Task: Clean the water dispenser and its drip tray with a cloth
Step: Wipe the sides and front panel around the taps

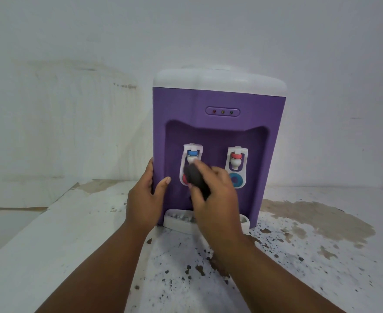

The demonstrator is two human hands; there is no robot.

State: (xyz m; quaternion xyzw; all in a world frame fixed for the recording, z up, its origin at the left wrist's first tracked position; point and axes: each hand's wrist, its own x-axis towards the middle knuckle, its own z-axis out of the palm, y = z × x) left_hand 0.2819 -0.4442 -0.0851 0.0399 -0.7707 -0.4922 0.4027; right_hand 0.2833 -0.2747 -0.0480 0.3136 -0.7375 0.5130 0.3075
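My right hand (213, 193) is closed round a dark cloth (196, 179), bunched into a wad so that I have a firm pad to press with and no loose flap. The wad sticks out past my fingertips and sits against the lever under the blue-capped tap (192, 154), just above my knuckles, inside the recess of the purple water dispenser (217, 102). The picture is smeared there, so I cannot tell how hard the cloth bears on the plastic.

My left hand (144, 199), just beside the right one, clasps the dispenser's near corner. The fingers go round its side and the thumb lies flat on the front. I judge that I hold it this way to brace the light body against my rubbing, since otherwise it might slide back on the counter (298, 256).

The red-capped tap (236, 158) stands a little beyond my right hand on its outer side, apart from the cloth. The white drip tray (177, 219) lies directly below my right wrist, which hides its middle part, and only its two ends show. Nothing touches it, so I take the tray as yet to be wiped, and the white top above my hands too.

The counter under my forearms is flaked and spotted with dark specks.
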